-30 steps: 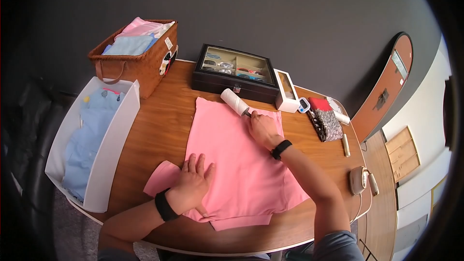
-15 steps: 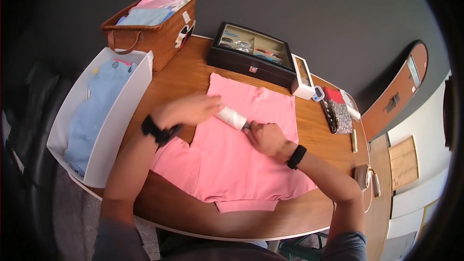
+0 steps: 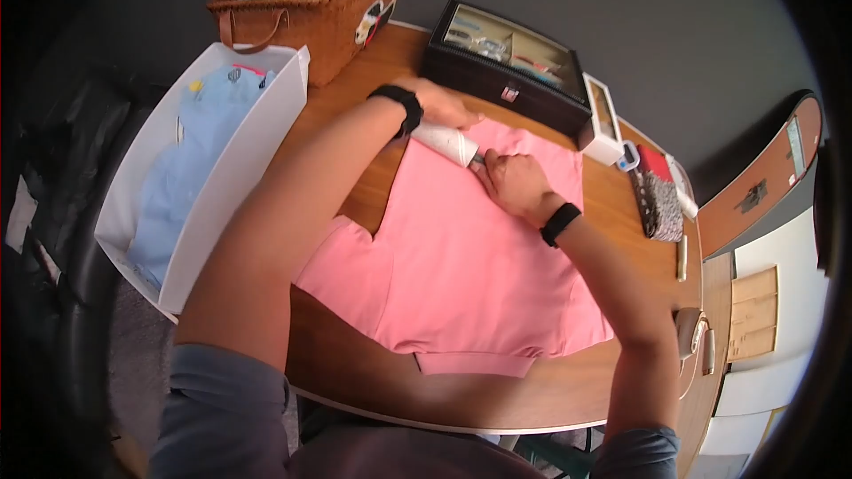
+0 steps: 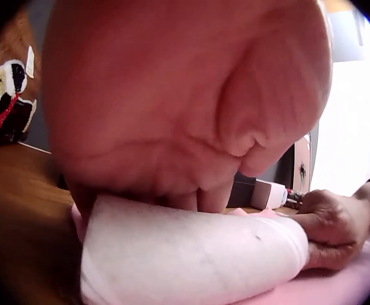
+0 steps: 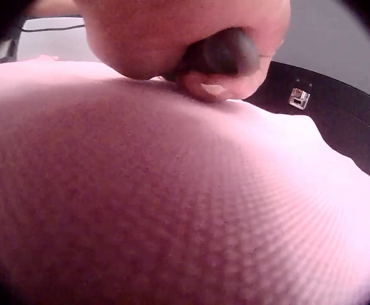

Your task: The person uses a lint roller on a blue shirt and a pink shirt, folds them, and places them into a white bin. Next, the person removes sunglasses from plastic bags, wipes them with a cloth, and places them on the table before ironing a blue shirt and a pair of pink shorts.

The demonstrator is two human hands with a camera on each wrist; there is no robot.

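Note:
A pink garment [image 3: 470, 275] lies spread over the wooden table. My right hand [image 3: 519, 183] grips the dark handle [image 5: 232, 54] of a lint roller, whose end shows between the fingers in the right wrist view. The white roll [image 3: 446, 144] of the roller lies over the garment's far left part. Just beyond it, my left hand [image 3: 441, 106] reaches across to the garment's far edge, palm down. In the left wrist view its fingers go down behind the roll [image 4: 191, 254], which hides their tips.
A white bin [image 3: 235, 160] with blue clothing stands at the left, beside a brown basket [image 3: 333, 40] of folded clothes. A black glasses case [image 3: 497, 84] and a white box [image 3: 602, 124] stand behind the garment. Patterned folded cloth [image 3: 658, 204] lies at the right.
My left hand has lifted off the garment's near left part and moved to its far edge by the roller. My right hand keeps its grip on the roller. The head view has shifted.

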